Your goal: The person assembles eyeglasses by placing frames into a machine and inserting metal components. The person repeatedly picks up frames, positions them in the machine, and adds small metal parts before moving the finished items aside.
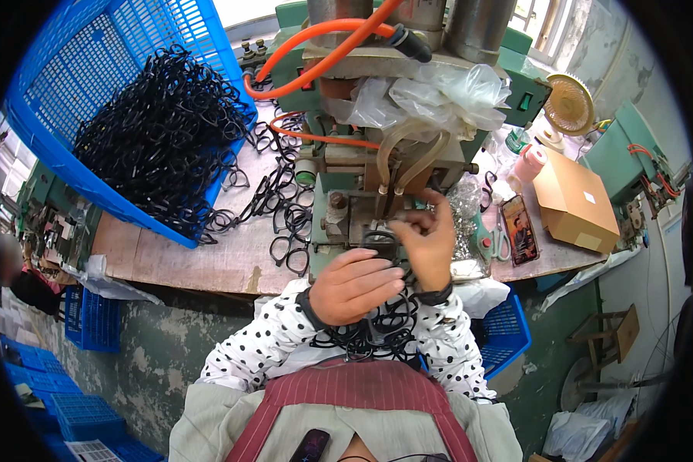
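My left hand [356, 286] is closed, its fingers pressed together just in front of the machine's work spot. It holds a black eyeglass frame [381, 238] there, partly covered by my fingers. My right hand [427, 245] is at the right of that frame, thumb and fingers curled in a pinch under the machine's two hoses [396, 173]. Whatever sits between those fingertips is too small to name. More black eyeglass frames [377, 327] lie in a heap at my lap, below both hands.
A blue plastic basket [115, 196] piled with black eyeglass frames [169, 131] stands at left. Loose frames [289, 235] lie on the table beside it. The green machine [327, 185] rises ahead. At right are green-handled scissors [493, 242], a phone [520, 229] and a cardboard box [577, 200].
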The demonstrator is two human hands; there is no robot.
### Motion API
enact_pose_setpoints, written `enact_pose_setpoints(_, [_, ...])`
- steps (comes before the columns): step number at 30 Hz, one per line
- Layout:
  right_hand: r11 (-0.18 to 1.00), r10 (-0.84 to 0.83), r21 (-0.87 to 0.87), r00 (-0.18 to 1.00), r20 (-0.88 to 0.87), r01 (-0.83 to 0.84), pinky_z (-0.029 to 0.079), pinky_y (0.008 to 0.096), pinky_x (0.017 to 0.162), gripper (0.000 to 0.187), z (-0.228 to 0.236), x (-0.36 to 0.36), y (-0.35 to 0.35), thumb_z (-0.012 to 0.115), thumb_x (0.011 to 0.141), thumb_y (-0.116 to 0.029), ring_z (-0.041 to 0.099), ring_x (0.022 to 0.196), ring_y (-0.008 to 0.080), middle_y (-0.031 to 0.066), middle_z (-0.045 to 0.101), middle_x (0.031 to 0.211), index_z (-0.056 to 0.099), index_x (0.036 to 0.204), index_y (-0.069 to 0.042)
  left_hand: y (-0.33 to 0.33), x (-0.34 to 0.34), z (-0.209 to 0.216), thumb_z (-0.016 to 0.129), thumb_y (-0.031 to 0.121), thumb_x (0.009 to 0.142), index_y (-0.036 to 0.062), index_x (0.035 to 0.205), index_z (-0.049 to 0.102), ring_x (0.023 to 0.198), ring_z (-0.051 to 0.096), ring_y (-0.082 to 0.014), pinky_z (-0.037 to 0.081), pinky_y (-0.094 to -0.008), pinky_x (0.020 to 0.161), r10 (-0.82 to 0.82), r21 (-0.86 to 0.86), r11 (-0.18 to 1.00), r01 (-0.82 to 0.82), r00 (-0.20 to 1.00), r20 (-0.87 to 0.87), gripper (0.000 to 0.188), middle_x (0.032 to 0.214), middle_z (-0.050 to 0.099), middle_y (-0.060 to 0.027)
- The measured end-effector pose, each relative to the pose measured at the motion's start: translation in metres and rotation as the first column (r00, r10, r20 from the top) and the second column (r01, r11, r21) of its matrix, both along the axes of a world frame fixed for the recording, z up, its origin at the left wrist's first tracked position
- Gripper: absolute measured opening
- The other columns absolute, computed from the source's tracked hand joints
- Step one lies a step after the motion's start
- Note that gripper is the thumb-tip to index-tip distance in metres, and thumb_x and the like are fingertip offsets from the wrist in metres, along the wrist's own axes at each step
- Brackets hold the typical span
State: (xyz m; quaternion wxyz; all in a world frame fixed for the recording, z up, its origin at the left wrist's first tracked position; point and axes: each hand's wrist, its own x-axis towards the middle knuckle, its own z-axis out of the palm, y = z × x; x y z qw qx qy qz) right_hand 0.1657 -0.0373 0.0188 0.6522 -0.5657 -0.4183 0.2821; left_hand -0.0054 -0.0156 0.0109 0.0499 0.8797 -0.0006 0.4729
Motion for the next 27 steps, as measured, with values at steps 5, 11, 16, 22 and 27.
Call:
enact_pose_setpoints(5, [0.806, -0.403, 0.071, 0.458, 0.792, 0.587, 0.047, 0.0420, 0.077, 0.044, -0.064, 0.098, -0.001, 0.075, 0.073, -0.012, 0.062, 0.083, 0.0303, 0.0072, 0.069, 0.088, 0.058, 0.113, -0.011, 0.010, 0.012, -0.007, 0.060, -0.001, 0.075, 0.0018, 0.120, 0.060, 0.105, 0.062, -0.0293, 0.049, -0.0449, 0.094, -0.109, -0.049, 0.993, 0.104, 0.988, -0.106, 0.045, 0.122, 0.062, -0.0138])
enact_pose_setpoints(11, [0.918, -0.270, 0.123, 0.370, 0.889, 0.376, 0.042, 0.0431, 0.085, 0.020, -0.082, 0.114, -0.029, 0.076, 0.070, -0.018, 0.057, 0.097, 0.0284, 0.0036, 0.066, 0.097, 0.069, 0.089, -0.014, 0.012, 0.010, -0.011, 0.060, 0.004, 0.079, 0.0038, 0.123, 0.058, 0.105, 0.060, -0.0305, 0.048, -0.0453, 0.096, -0.113, -0.067, 0.992, 0.106, 0.988, -0.106, 0.044, 0.125, 0.060, -0.0118])
enact_pose_setpoints(16, [0.903, -0.324, 0.166, 0.374, 0.869, 0.396, 0.041, 0.0401, 0.083, 0.010, -0.100, 0.113, -0.019, 0.074, 0.072, -0.015, 0.056, 0.097, 0.0275, 0.0038, 0.066, 0.097, 0.069, 0.079, -0.012, 0.011, 0.012, -0.016, 0.059, 0.007, 0.081, 0.0045, 0.123, 0.058, 0.107, 0.059, -0.0303, 0.046, -0.0462, 0.098, -0.132, -0.106, 0.987, 0.123, 0.988, -0.075, 0.042, 0.127, 0.058, -0.0118])
enact_pose_setpoints(22, [0.885, -0.393, 0.076, 0.648, 0.653, 0.459, 0.047, 0.0374, 0.071, 0.010, -0.105, 0.111, -0.026, 0.070, 0.081, -0.012, 0.059, 0.075, 0.0272, 0.0090, 0.066, 0.079, 0.067, 0.088, -0.005, 0.015, -0.013, -0.011, 0.063, 0.033, 0.089, 0.0200, 0.123, 0.059, 0.112, 0.058, -0.0211, 0.034, -0.0463, 0.106, 0.202, 0.133, 0.972, -0.195, 0.979, -0.042, 0.037, 0.128, 0.059, -0.0025])
enact_pose_setpoints(27, [0.870, -0.419, -0.041, 0.779, 0.466, 0.492, 0.050, 0.0340, 0.070, 0.009, -0.107, 0.110, -0.024, 0.070, 0.083, -0.011, 0.063, 0.076, 0.0237, 0.0094, 0.069, 0.082, 0.067, 0.088, -0.004, 0.101, -0.096, -0.087, 0.072, 0.016, 0.072, 0.0144, 0.119, 0.058, 0.104, 0.053, -0.0278, 0.035, -0.0449, 0.090, 0.859, -0.005, 0.512, -0.859, 0.512, -0.018, 0.048, 0.122, 0.055, -0.0072])
